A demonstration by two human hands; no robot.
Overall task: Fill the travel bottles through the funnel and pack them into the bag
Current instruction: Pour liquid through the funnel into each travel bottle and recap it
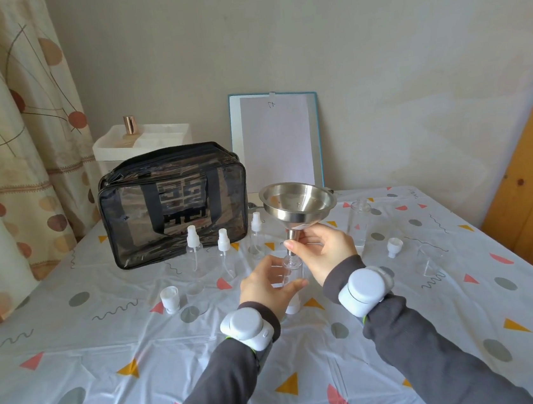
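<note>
A steel funnel stands with its spout in the neck of a small clear travel bottle at the table's middle. My right hand pinches the funnel's stem just below the cone. My left hand grips the bottle's body from the left. Three clear spray bottles with white pump tops stand in front of the dark see-through bag, which sits zipped at the back left. A white cap lies below the held bottle.
A tall clear bottle and a clear cup stand to the right, with a white cap between them. Another white cap lies at the left. A white organiser box and a clipboard lean at the wall.
</note>
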